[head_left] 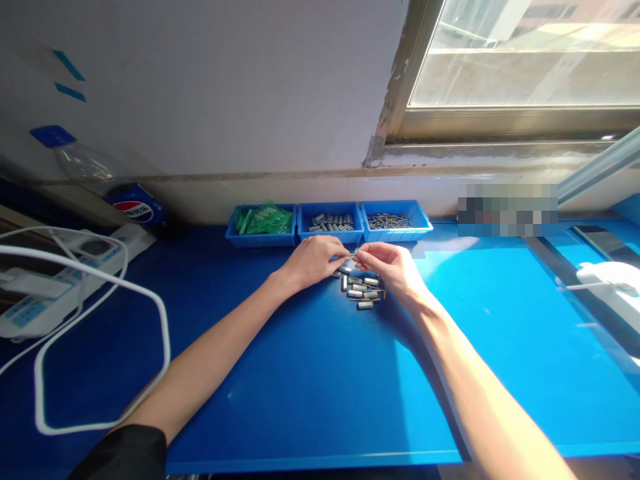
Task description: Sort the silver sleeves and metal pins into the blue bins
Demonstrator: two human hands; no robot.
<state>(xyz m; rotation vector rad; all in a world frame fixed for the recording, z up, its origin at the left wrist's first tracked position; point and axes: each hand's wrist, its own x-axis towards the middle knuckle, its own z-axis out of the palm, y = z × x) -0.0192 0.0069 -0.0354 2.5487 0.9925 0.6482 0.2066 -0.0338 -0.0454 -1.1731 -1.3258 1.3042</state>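
My left hand and my right hand meet above the middle of the blue table. Both are closed, fingertips pinched at a small thin metal part between them. Its exact kind is too small to make out. Just below lie several short silver metal cylinders with dark sides, loosely grouped; thin pins show beside some of them. My right hand partly covers the group's far edge. Behind my hands, the middle blue bin holds similar cylinders, and the right blue bin holds many thin metal pins.
Green plastic bags fill the left blue bin. A Pepsi bottle and a white power strip stand at the left, with a white cable looping over my left forearm. A white device sits at the right, below the window.
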